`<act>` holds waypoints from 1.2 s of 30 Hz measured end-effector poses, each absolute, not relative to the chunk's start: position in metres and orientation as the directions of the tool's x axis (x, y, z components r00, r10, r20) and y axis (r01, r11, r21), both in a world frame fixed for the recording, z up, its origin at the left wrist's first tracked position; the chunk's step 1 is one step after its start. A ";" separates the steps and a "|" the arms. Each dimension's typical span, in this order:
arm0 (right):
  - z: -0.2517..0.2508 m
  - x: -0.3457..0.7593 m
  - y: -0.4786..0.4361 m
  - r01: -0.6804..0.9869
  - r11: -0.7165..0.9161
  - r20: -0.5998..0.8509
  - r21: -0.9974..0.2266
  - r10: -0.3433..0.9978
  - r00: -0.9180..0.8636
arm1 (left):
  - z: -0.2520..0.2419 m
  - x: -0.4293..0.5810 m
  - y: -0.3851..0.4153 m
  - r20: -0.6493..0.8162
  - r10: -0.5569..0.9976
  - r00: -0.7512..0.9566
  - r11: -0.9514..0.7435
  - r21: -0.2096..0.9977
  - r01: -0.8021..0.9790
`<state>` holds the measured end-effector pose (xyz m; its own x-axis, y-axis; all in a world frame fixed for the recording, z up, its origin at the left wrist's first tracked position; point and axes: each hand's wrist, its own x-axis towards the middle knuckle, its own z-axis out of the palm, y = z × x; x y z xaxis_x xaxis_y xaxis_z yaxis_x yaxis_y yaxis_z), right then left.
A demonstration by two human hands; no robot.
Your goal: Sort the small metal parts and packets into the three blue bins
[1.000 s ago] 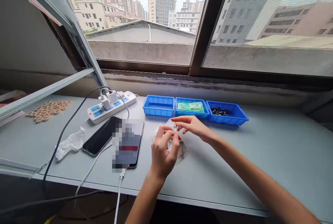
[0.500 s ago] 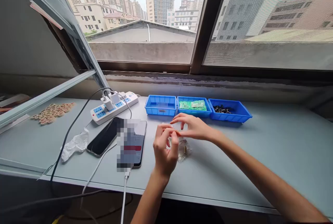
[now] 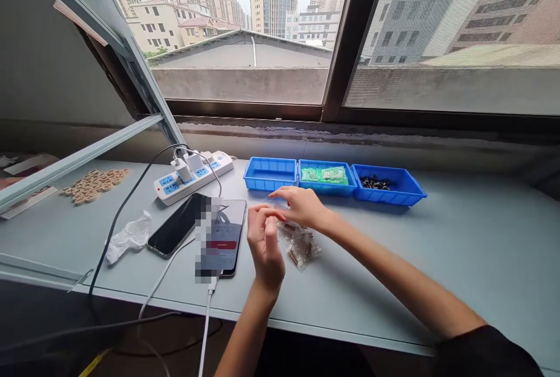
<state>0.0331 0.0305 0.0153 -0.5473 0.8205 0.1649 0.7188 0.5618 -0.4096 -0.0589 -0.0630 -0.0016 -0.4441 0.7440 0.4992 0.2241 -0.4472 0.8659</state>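
Observation:
My left hand (image 3: 266, 245) is raised over the front of the table with its fingers curled inward, closed at the fingertips. My right hand (image 3: 303, 208) reaches in from the right, its fingers bent over my left fingertips, and the two hands meet. Whatever they pinch between them is hidden or too small to name. Just right of my left hand, and partly under my right, lie small clear plastic bags (image 3: 301, 248) holding thin brownish metal-looking pieces. Beyond the hands stand the blue bins: a left bin (image 3: 270, 183), a middle bin (image 3: 328, 189) with green-and-clear packets (image 3: 324, 175), and a right bin (image 3: 391, 195) with small black parts (image 3: 375, 182).
Left of my hands lie a lit phone (image 3: 227, 237) on a white cable (image 3: 206, 330) and a dark phone (image 3: 175, 231). A power strip (image 3: 196, 177), crumpled tissue (image 3: 129, 238), wooden pieces (image 3: 94, 184) and a metal frame (image 3: 87, 152) are farther left.
Both hands have shifted slightly left, and my right hand now overlaps my left fingertips more. More of the clear bags shows. The camera view has moved slightly.

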 end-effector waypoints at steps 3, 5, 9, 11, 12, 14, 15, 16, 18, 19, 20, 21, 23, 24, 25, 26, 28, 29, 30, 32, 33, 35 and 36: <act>0.013 0.023 0.035 0.747 0.512 0.189 -0.424 0.857 -0.479 | 0.000 -0.055 -0.062 0.439 0.832 -0.338 -0.350 0.889 0.294; 0.016 0.024 0.037 0.751 0.478 0.212 -0.455 0.878 -0.430 | -0.001 -0.052 -0.062 0.402 0.844 -0.354 -0.293 0.900 0.323; 0.032 0.043 0.039 0.695 0.460 0.215 -0.553 0.884 -0.415 | -0.003 -0.049 -0.062 0.333 0.795 -0.508 -0.217 0.937 0.275; 0.044 0.058 0.039 0.579 0.449 0.163 -0.681 0.863 -0.478 | -0.003 -0.050 -0.060 0.313 0.774 -0.551 -0.206 0.947 0.248; 0.050 0.065 0.039 0.490 0.425 0.116 -0.761 0.833 -0.541 | -0.003 -0.050 -0.059 0.307 0.777 -0.550 -0.203 0.949 0.242; 0.061 0.079 0.036 0.341 0.362 0.024 -0.868 0.716 -0.697 | -0.002 -0.051 -0.058 0.310 0.802 -0.511 -0.216 0.948 0.235; 0.066 0.085 0.034 0.297 0.337 -0.003 -0.894 0.656 -0.754 | -0.001 -0.051 -0.058 0.325 0.814 -0.482 -0.239 0.943 0.233; 0.070 0.091 0.031 0.275 0.322 -0.025 -0.906 0.607 -0.795 | -0.001 -0.052 -0.058 0.354 0.815 -0.458 -0.274 0.933 0.234; 0.077 0.098 0.026 0.261 0.333 -0.031 -0.906 0.562 -0.827 | 0.000 -0.052 -0.059 0.445 0.787 -0.427 -0.367 0.895 0.255; 0.080 0.100 0.024 0.261 0.353 -0.022 -0.898 0.559 -0.829 | 0.000 -0.052 -0.059 0.494 0.766 -0.412 -0.412 0.869 0.275; 0.082 0.101 0.022 0.263 0.378 -0.006 -0.888 0.561 -0.828 | 0.000 -0.052 -0.060 0.536 0.746 -0.395 -0.449 0.843 0.296; 0.083 0.102 0.020 0.262 0.404 0.011 -0.876 0.561 -0.828 | 0.000 -0.052 -0.060 0.570 0.731 -0.375 -0.479 0.820 0.314; 0.084 0.101 0.017 0.260 0.450 0.039 -0.854 0.554 -0.832 | 0.000 -0.053 -0.060 0.619 0.708 -0.341 -0.527 0.783 0.329; 0.084 0.101 0.016 0.262 0.475 0.051 -0.840 0.551 -0.833 | -0.001 -0.053 -0.060 0.637 0.695 -0.335 -0.548 0.770 0.327; 0.084 0.100 0.015 0.271 0.499 0.062 -0.823 0.553 -0.831 | -0.001 -0.053 -0.060 0.651 0.681 -0.336 -0.567 0.759 0.321; 0.084 0.099 0.015 0.285 0.519 0.065 -0.806 0.557 -0.828 | -0.002 -0.054 -0.060 0.660 0.669 -0.341 -0.582 0.751 0.313; 0.084 0.098 0.014 0.320 0.531 0.049 -0.785 0.567 -0.822 | -0.003 -0.054 -0.059 0.663 0.660 -0.352 -0.595 0.748 0.293; 0.085 0.098 0.014 0.335 0.521 0.025 -0.785 0.568 -0.823 | -0.003 -0.054 -0.059 0.656 0.665 -0.357 -0.593 0.755 0.282; 0.085 0.097 0.014 0.347 0.502 -0.005 -0.792 0.563 -0.826 | -0.003 -0.054 -0.059 0.645 0.672 -0.363 -0.585 0.763 0.274; 0.086 0.097 0.014 0.372 0.471 -0.068 -0.800 0.544 -0.836 | -0.002 -0.054 -0.059 0.616 0.693 -0.375 -0.550 0.788 0.277; 0.086 0.097 0.014 0.387 0.466 -0.096 -0.795 0.534 -0.840 | -0.001 -0.054 -0.059 0.601 0.703 -0.379 -0.528 0.799 0.287; 0.086 0.098 0.014 0.412 0.476 -0.127 -0.777 0.522 -0.844 | 0.000 -0.054 -0.060 0.580 0.726 -0.369 -0.483 0.813 0.326; 0.086 0.099 0.015 0.421 0.487 -0.131 -0.766 0.522 -0.843 | 0.001 -0.055 -0.060 0.576 0.738 -0.352 -0.464 0.811 0.356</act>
<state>0.0990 0.0146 0.0863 -0.8426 0.5225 -0.1306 0.4206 0.4869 -0.7655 -0.0549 -0.0600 0.0008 -0.3520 0.7378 0.5761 0.3559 -0.4637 0.8113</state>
